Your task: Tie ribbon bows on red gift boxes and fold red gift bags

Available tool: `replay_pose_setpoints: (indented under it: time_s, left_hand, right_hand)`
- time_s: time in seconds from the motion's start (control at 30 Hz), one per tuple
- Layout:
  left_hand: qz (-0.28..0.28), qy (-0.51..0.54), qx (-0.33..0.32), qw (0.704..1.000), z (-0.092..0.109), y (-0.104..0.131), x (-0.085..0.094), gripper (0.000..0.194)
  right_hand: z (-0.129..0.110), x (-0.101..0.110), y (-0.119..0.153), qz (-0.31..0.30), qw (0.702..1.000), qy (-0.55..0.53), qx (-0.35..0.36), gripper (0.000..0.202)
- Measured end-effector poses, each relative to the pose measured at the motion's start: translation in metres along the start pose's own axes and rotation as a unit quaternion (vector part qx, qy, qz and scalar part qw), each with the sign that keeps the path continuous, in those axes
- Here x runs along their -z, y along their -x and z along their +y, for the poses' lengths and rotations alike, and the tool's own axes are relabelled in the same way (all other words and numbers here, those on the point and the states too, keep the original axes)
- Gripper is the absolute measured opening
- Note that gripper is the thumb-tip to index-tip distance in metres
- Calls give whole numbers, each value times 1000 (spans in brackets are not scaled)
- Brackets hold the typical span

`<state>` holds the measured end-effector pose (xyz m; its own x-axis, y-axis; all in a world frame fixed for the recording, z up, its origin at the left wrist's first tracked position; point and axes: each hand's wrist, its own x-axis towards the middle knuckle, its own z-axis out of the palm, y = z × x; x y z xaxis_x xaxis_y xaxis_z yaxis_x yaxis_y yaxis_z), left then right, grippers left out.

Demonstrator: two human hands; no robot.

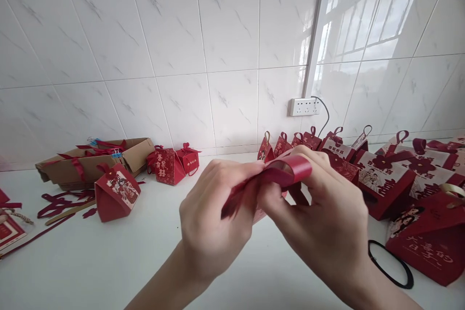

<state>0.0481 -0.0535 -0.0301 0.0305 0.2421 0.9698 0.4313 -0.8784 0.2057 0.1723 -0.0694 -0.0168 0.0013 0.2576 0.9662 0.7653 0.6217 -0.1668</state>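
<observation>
My left hand [220, 218] is closed, its thumb and fingers pinching the top of a small red box, most of which is hidden behind both hands. From that top rises a loop of dark red ribbon [301, 167]. Around this ribbon my right hand [323, 218] is closed, thumb and index finger pressed at its base, close beside the left fingertips. Both hands are raised above the white table [145, 261], near the middle of the view.
An open cardboard box [65, 172] with ribbons stands at back left, near red gift boxes [118, 193] and loose ribbons [58, 203]. Several gift boxes [385, 179] crowd the right side, beside a black ring [392, 271]. A socket strip [305, 107] is on the tiled wall.
</observation>
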Motion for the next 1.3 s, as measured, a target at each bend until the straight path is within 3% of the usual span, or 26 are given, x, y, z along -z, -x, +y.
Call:
replay_pose_setpoints:
  time_s: [0.1,0.27,0.67,0.8,0.93,1.3]
  left_hand:
    - [9,24,36,999,0,-4,2,29]
    - [-8,48,151,987,-3,-12,8,22]
    - [-47,60,139,987,-2,-15,12,20]
    - [-59,81,144,985,-1,-16,13,18]
    - [-69,121,167,976,0,-16,13,14]
    - [-80,140,203,966,2,-14,12,10]
  right_hand:
    - [0,3,-2,-4,1000,4,20,19]
    - [1,13,-7,-67,997,-11,42,3]
    - [11,19,-7,-10,1000,19,-12,11]
    - [15,22,-11,-86,994,-52,-46,20]
    - [13,24,-14,-190,956,-193,-115,8]
    - [15,24,-15,-230,908,-273,-218,7]
